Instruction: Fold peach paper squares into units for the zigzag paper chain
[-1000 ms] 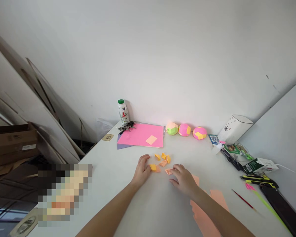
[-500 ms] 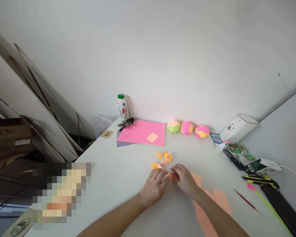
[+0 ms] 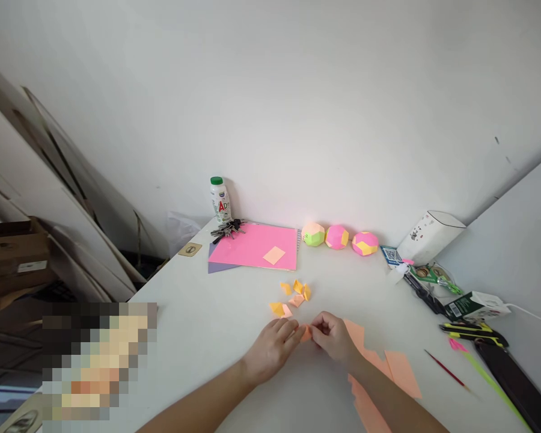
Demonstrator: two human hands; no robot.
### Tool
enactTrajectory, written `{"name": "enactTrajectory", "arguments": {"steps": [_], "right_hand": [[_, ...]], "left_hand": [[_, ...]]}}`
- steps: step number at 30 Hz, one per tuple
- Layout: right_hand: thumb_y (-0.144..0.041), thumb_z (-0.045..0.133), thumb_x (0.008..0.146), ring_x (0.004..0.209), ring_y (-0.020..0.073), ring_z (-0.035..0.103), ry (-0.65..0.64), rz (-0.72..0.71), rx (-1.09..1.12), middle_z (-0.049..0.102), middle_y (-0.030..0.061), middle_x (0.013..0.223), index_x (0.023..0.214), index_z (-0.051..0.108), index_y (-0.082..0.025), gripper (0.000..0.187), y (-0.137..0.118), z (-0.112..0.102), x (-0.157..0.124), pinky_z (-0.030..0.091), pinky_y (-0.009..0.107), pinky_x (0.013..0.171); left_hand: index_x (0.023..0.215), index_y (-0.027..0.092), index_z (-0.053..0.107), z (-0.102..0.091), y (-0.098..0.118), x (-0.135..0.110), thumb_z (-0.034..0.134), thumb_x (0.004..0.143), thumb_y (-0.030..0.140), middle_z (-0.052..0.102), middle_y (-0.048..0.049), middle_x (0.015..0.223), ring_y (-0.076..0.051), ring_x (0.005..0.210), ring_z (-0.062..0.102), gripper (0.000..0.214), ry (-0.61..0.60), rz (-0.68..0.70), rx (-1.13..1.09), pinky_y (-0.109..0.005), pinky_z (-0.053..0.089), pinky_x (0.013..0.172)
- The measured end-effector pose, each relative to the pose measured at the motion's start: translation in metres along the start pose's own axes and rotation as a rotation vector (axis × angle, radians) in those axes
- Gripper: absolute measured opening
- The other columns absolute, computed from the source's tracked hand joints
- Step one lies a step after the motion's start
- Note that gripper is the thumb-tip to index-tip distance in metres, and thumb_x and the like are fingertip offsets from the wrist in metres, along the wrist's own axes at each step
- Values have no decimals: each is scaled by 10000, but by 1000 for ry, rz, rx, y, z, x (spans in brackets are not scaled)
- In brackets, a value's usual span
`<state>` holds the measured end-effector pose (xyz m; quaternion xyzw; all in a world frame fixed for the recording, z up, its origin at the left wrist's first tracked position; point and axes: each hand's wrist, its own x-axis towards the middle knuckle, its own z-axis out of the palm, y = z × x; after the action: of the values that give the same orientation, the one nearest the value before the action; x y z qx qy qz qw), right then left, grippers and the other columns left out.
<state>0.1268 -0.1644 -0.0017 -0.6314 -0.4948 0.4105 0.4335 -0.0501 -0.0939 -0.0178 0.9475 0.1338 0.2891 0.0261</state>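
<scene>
Between my two hands is a small orange piece of paper (image 3: 305, 332), partly covered by fingers. My left hand (image 3: 272, 350) grips its left side with the fingers closed. On its right side, my right hand (image 3: 334, 338) pinches it between thumb and fingertips. Just beyond lie several small folded paper pieces (image 3: 297, 299) in yellow-orange and peach. Peach paper sheets (image 3: 403, 374) lie beside and partly under my right forearm.
Against the wall stand three paper balls (image 3: 337, 237), a pink notebook (image 3: 252, 246), keys (image 3: 228, 230) and a white bottle (image 3: 220, 201). To the right are a thin brush (image 3: 446, 368), a utility knife (image 3: 473, 332), a black case (image 3: 516, 379) and a white container (image 3: 430, 237).
Both hands have shifted slightly down and left with the orange paper, and my right hand's fingers have tightened into a pinch. The whole view has moved a little.
</scene>
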Motion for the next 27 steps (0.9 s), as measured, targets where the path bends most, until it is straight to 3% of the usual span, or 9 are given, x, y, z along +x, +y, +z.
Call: {"name": "enactTrajectory", "arguments": {"steps": [5, 10, 13, 16, 21, 27], "right_hand": [[-299, 520, 817, 498, 103, 445, -37, -44, 0, 509, -34, 572, 715, 561, -175, 167, -5, 1, -3, 356, 215, 473], [-348, 480, 867, 573, 116, 448, -143, -189, -50, 535, -1, 681, 798, 613, -172, 231, -11, 0, -6, 376, 232, 534], [-362, 513, 855, 583, 124, 451, -182, -278, -113, 527, 3, 669, 760, 605, -177, 228, -8, 2, -5, 381, 236, 539], [-327, 480, 879, 583, 134, 466, -143, -344, -212, 526, 8, 627, 670, 575, -182, 271, -5, 4, -3, 386, 243, 548], [-252, 438, 883, 552, 139, 491, -126, -391, -332, 553, 10, 602, 649, 544, -194, 263, -1, 6, -2, 398, 245, 525], [-157, 410, 869, 627, 160, 556, -68, -520, -437, 601, 33, 699, 793, 578, -196, 189, -1, 7, -3, 476, 273, 569]], "left_hand": [[987, 154, 537, -1, 0, 2, 371, 894, 108, 557, -33, 687, -142, 585, 524, 196, 49, -8, -48, -264, 426, 530], [1006, 141, 533, -6, 2, 5, 346, 908, 147, 580, -48, 697, -148, 599, 559, 211, 91, -53, -143, -259, 460, 541], [921, 158, 560, -7, 4, 5, 306, 909, 144, 574, -37, 701, -126, 574, 542, 254, 2, -175, -249, -227, 445, 523], [824, 156, 563, -5, 7, 3, 290, 918, 168, 565, -32, 719, -109, 544, 518, 289, -90, -274, -245, -210, 416, 501], [734, 155, 529, 0, 11, 0, 299, 912, 190, 529, -25, 656, -130, 498, 484, 293, -295, -286, -43, -230, 336, 449], [823, 155, 554, -3, 9, 6, 375, 839, 120, 588, -54, 731, -176, 612, 573, 183, -511, -324, -9, -257, 393, 515]]}}
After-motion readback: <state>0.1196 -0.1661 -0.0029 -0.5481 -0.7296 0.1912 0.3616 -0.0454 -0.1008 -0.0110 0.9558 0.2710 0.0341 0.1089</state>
